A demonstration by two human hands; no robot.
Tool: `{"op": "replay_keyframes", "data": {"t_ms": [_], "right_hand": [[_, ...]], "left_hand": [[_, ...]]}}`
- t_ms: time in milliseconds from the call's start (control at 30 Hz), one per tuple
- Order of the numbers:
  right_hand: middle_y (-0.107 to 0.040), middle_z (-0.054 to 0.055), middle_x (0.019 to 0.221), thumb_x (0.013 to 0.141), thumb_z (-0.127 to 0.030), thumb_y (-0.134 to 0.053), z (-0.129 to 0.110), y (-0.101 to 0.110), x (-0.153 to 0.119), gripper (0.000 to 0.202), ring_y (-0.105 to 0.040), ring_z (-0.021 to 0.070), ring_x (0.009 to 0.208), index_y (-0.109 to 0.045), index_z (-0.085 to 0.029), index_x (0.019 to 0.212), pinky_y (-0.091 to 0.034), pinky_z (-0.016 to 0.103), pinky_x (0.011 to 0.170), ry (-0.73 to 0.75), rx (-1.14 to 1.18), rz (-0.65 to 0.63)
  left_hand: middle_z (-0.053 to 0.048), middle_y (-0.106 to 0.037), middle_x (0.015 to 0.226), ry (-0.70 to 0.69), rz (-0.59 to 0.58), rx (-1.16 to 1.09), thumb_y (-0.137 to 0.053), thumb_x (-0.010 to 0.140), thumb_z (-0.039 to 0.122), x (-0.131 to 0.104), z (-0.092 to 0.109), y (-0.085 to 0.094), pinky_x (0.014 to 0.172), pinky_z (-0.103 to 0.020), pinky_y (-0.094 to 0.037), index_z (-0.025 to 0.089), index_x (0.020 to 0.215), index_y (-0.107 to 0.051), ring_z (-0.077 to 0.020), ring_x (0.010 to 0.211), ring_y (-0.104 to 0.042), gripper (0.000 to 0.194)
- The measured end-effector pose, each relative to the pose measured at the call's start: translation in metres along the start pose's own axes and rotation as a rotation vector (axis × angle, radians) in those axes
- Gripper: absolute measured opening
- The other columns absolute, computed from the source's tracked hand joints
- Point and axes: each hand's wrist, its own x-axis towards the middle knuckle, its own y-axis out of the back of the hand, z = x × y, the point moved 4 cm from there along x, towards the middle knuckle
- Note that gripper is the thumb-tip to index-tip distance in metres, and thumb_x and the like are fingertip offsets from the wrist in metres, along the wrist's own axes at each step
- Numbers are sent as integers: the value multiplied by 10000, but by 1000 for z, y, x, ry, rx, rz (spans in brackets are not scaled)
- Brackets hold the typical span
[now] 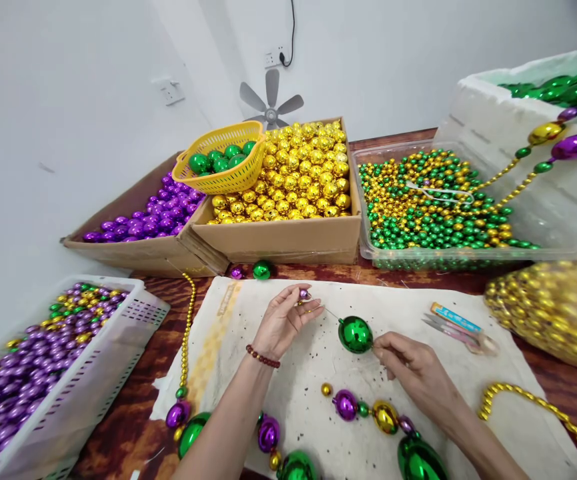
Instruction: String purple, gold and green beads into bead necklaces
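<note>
My left hand [288, 313], with a beaded bracelet at its wrist, pinches a small purple bead [303, 293] over the white cloth [318, 373]. A thin string runs from there to a large green ball [355, 334]. My right hand [408, 363] has its fingertips pressed together at the ball's right side. Below the hands lie a purple ball [345, 405], a gold ball [385, 417] and a large green ball [421, 459] in a strand. Another strand with a purple ball [269, 433] passes beside my left forearm.
Boxes of purple balls [143, 223] and gold balls [303, 173] stand at the back, with a yellow basket [218, 180] on top. A clear bin [448, 253] and foam box [508, 147] are right. A white basket [113, 353] is left. Scissors [453, 330] lie on the cloth.
</note>
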Motion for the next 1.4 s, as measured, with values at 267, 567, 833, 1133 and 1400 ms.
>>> {"op": "replay_keyframes", "data": {"t_ms": [267,567,833,1133,1400], "right_hand": [[-526,-23,697,959,-295,-425,4,-1,-2,213,-498,137,624,-547,-208,808,-392,248,590,-28,30,6],[-532,-35,601,923,-328,-468,35,-16,6,227,-551,150,600,-596,-188,798,-410,254,611,-149,290,-12],[-613,-20,702,889,-331,-484,44,-17,10,218,-582,136,560,-607,-182,788,-436,244,591,-176,337,-21],[-648,59,1099,959,-297,-443,-32,32,24,241,-624,207,957,-626,-241,1104,-467,302,824,190,-201,165],[-658,-15,796,989,-249,-349,-35,10,39,238,-601,148,661,-563,-246,884,-427,241,620,164,-189,12]], "left_hand": [[-61,-676,888,-5,16,78,-668,839,277,4,-1,1,907,-446,-519,145,1024,-655,-219,888,-690,229],[-105,-704,971,-61,-13,593,-658,827,373,0,3,-17,795,-307,-511,173,1079,-663,-198,860,-677,322],[-23,-632,686,-119,-24,991,-616,832,326,-1,3,-24,579,-236,-458,177,873,-709,-134,588,-582,180],[-38,-651,789,-495,-66,1171,-578,857,216,-24,33,-79,717,-277,-428,249,1111,-690,-172,702,-562,279],[-26,-659,757,-499,-208,1117,-629,834,234,-6,61,-108,661,-270,-395,228,1093,-706,-165,656,-540,270]]}}
